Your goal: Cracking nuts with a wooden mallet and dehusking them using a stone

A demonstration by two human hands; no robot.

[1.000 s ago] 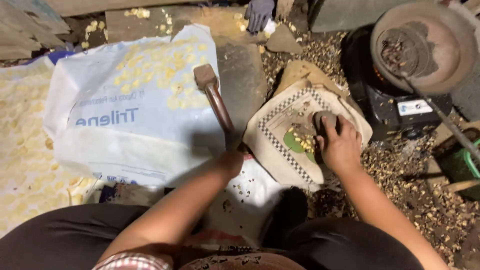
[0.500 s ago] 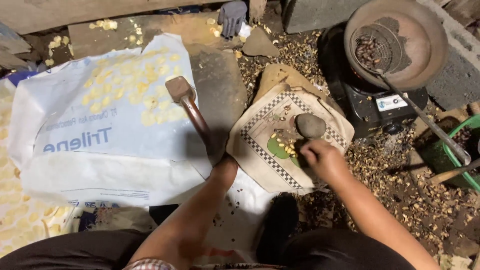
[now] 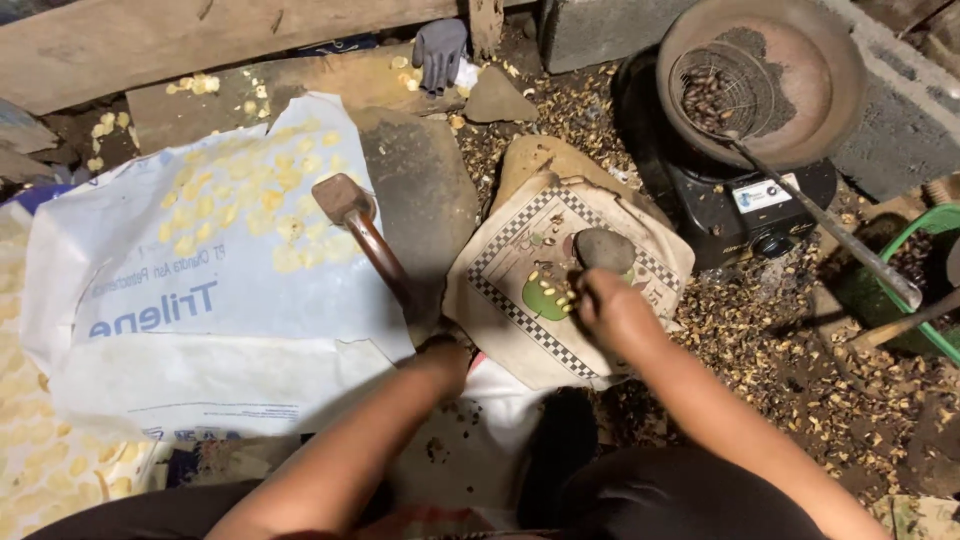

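The checkered cloth (image 3: 520, 290) lies on the ground in the middle of the scene, and most things sit around it. The right hand (image 3: 610, 312) rests on the cloth with its fingers curled narrow over a scatter of small pale kernels (image 3: 560, 293) (whether it pinches one cannot be told). Just beyond the hand, also on the cloth, sits a rounded grey stone (image 3: 603, 248). Left of the cloth, the left hand (image 3: 440, 355) is closed around the handle of a hammer (image 3: 362, 232), whose blunt head points away from the person over a flat dark slab (image 3: 425, 190). Farther left of the cloth spreads a white plastic sack (image 3: 190, 300) strewn with flattened yellow pieces. Right of the cloth stands a black stove (image 3: 745, 205) carrying a wide pan (image 3: 815, 80), with a wire ladle (image 3: 722, 90) of dark nuts lying in it. Beyond the cloth, a grey glove (image 3: 440, 50) lies against a wooden plank.
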